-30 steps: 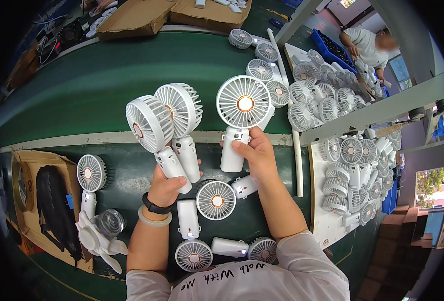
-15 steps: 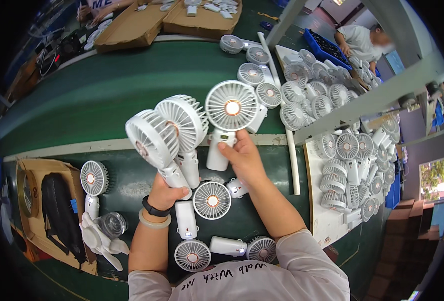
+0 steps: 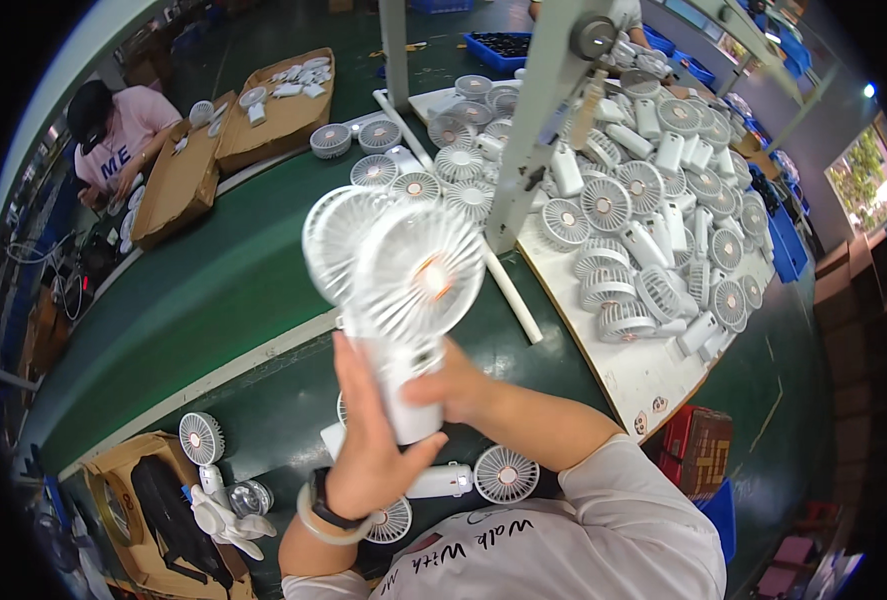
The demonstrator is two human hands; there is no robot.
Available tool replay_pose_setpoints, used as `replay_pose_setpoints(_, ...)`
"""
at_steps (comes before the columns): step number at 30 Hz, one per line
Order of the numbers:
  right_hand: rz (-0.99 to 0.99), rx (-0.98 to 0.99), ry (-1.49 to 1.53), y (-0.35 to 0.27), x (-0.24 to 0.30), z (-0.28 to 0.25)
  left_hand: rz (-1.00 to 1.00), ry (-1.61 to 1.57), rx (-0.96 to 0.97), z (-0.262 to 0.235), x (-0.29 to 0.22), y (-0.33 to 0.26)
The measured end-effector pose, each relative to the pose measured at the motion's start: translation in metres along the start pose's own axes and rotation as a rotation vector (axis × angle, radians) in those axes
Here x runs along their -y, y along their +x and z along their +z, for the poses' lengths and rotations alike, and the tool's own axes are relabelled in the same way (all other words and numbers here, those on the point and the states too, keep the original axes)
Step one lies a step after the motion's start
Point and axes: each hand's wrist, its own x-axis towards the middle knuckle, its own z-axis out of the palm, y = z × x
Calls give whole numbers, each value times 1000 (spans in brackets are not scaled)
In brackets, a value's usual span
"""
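Note:
White handheld fans are bunched together in front of me, their round grilles overlapping and blurred by motion. The front fan [image 3: 431,275] has an orange-ringed centre; another fan [image 3: 328,240] shows behind it on the left. My left hand [image 3: 368,445], with a black band and pale bangle at its wrist, is closed along the left side of the handles. From the right, my right hand [image 3: 458,385] grips the front handle, thumb across it. How the handles divide between the hands is partly hidden. Below my hands, a fan [image 3: 506,474] lies on the dark green table, partly behind my arm.
Many white fans [image 3: 638,190] are heaped on a white board [image 3: 583,335] at right, behind a grey metal post [image 3: 533,140]. A white tube [image 3: 513,295] borders it. At left are a cardboard box [image 3: 113,480] and a standing fan [image 3: 201,438]. A co-worker [image 3: 128,130] sits far left.
My hands, apart before with fans in each, have come together and the fans now overlap. The view has swung toward the right, bringing more of the heap into sight.

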Motion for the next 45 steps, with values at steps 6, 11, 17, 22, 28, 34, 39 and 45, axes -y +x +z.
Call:
replay_pose_setpoints(6,-86,213,613,-49,54,-20,87,-213,-92,23,-7,-14)
replay_pose_setpoints(11,-174,216,681,-76,62,-31,-170,-230,-4,38,1,-2)
replay_pose_setpoints(17,-184,212,715,-99,74,-41,-86,-236,89,69,-12,5)
replay_pose_setpoints(22,-133,-230,-489,-178,113,-60,169,-264,-235,107,-19,8)
replay_pose_setpoints(28,-29,-428,-1913,-248,141,-87,1024,685,-8,186,-58,13)
replay_pose_setpoints(34,-293,-543,-1878,-264,136,-128,791,732,72,252,-67,54)
replay_pose_setpoints(39,-818,-801,-1463,-344,156,-186,625,757,220,269,-50,56)
replay_pose_setpoints(45,-891,-1905,-1329,-377,269,-328,734,724,52,274,-47,50)
